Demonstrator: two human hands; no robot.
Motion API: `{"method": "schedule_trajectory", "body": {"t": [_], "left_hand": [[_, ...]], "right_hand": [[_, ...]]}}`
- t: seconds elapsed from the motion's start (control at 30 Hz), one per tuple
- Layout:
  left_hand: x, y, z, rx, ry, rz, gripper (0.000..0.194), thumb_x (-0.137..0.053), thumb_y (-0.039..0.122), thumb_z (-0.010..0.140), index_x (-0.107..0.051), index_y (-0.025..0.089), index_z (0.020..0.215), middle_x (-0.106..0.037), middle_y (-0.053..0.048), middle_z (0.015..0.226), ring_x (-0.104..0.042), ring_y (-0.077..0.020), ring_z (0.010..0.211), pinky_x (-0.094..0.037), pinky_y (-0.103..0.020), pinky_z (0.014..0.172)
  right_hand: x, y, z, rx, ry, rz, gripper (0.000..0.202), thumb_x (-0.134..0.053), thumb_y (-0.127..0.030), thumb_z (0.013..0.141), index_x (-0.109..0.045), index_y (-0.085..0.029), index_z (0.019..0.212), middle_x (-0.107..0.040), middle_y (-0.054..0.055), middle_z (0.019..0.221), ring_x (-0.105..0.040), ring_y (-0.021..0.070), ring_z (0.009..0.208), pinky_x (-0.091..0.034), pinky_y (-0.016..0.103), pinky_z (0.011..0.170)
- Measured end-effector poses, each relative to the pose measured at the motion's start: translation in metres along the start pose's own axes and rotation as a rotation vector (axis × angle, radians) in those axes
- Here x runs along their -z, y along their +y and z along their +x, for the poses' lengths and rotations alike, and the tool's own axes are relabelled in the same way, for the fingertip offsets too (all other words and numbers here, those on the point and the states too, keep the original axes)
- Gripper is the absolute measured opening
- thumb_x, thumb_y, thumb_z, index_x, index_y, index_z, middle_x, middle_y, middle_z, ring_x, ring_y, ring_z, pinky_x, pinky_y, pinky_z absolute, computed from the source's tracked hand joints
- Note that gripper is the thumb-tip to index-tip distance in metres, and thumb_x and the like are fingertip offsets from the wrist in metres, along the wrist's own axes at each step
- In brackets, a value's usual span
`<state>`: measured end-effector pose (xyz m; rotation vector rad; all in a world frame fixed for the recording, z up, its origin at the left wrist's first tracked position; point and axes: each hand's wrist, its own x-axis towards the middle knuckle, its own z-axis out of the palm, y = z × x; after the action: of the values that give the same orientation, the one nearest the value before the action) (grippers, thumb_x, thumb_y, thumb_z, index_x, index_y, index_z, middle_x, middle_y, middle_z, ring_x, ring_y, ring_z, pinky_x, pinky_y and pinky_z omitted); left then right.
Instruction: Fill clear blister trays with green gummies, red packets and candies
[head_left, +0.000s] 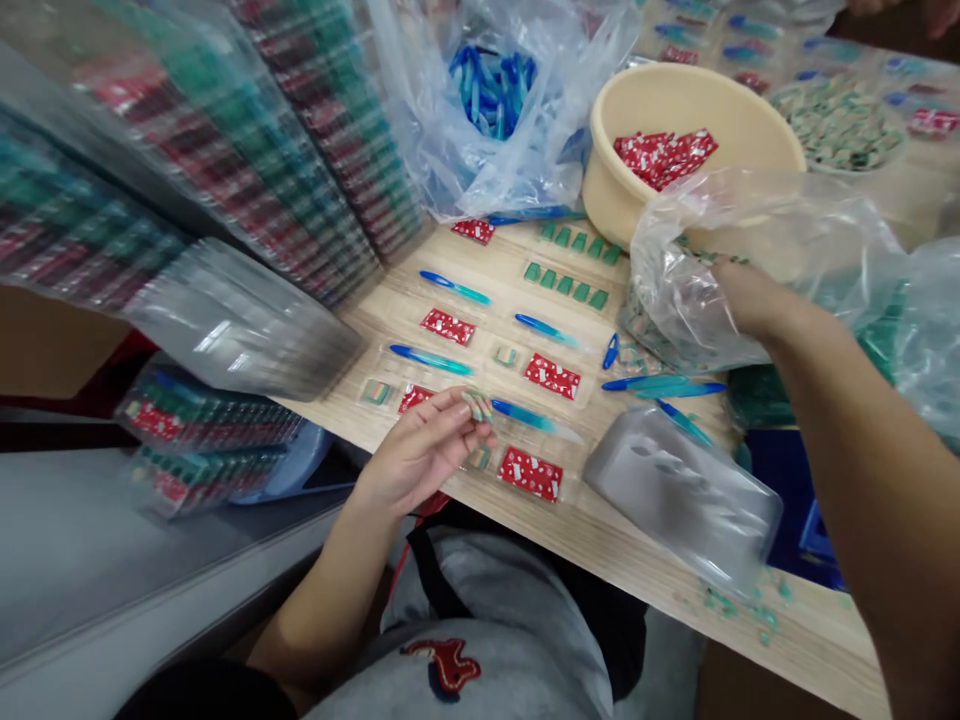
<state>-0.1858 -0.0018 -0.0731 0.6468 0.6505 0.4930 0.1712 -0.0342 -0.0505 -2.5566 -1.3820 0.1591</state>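
My left hand is closed in a pinch on small striped pieces in pale green and orange, above clear plastic trays at the table's front edge. Beneath and around it, trays hold a blue pen-shaped stick, a red packet with white marks and a small striped square. On the right, my right hand reaches into a clear plastic bag; the bag hides its fingers. Small pieces show dimly through the bag's left side.
Tall stacks of filled clear trays stand at left. Behind are a bag of blue sticks and a cream basin of red packets. Green pieces lie in rows. Nested empty trays rest at front right, near loose green bits.
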Motion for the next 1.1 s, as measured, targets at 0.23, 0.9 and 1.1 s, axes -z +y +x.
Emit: {"method": "schedule_trajectory", "body": {"t": [0.23,0.9,1.1], "left_hand": [[-0.005,0.001,-0.002,0.053,0.032,-0.061,0.031,-0.094,0.032,0.056,-0.073,0.017,0.073,-0.066,0.000,0.070,-0.063,-0.0090,0.062,-0.057,-0.020,0.061],[-0.049,-0.015,0.008,-0.402,-0.053,0.098,0.011,-0.080,0.026,0.077,-0.076,0.027,0.087,-0.075,0.003,0.084,-0.070,-0.0069,0.077,-0.057,-0.014,0.077],[-0.041,-0.013,0.012,-0.341,0.005,0.038,0.024,-0.088,0.027,0.067,-0.076,0.025,0.088,-0.073,0.003,0.076,-0.068,-0.0066,0.067,-0.057,-0.014,0.068]], "right_hand": [[0.005,0.001,-0.003,-0.098,-0.022,0.132,0.008,-0.074,-0.006,0.068,-0.071,-0.005,0.061,-0.070,0.000,0.061,-0.058,0.0083,0.058,-0.038,0.027,0.065],[0.009,-0.112,-0.156,0.311,-0.039,0.951,0.004,-0.067,-0.017,0.084,-0.068,-0.020,0.082,-0.070,-0.001,0.077,-0.064,0.0127,0.069,-0.053,0.025,0.064],[0.030,-0.050,-0.086,0.105,0.311,0.253,0.016,-0.059,-0.013,0.090,-0.073,-0.013,0.097,-0.075,0.009,0.097,-0.064,0.0144,0.083,-0.046,0.031,0.081]]}}
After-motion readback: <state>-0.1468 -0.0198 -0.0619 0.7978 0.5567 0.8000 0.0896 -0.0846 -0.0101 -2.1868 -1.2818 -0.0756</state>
